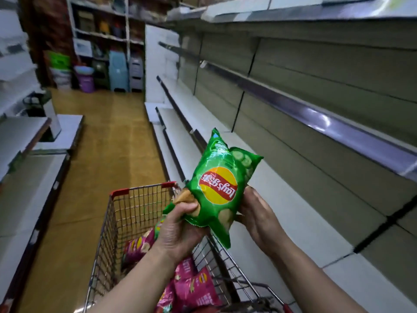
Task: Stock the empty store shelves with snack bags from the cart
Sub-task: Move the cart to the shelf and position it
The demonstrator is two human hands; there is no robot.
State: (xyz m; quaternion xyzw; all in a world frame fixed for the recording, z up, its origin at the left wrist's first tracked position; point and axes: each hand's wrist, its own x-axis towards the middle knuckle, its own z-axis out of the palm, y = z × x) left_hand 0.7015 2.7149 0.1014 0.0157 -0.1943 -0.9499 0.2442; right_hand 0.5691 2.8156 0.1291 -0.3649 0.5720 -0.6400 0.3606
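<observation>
I hold a green chip bag (220, 188) upside down above the cart, its logo inverted. My left hand (180, 227) grips its lower left corner. My right hand (257, 213) supports its right side from behind, fingers on the bag. The wire cart (126, 213) with a red rim sits below, holding several pink-purple snack bags (194, 288) and one at its left side (137, 249). The empty white shelf (282, 199) runs along the right, just beside the bag.
More bare shelves rise on the right, with a metal-edged one (316, 116) above. Empty white shelving (20, 136) lines the left. The wooden-floor aisle (108, 132) runs ahead to plastic bins and stools (117, 73) at the far end.
</observation>
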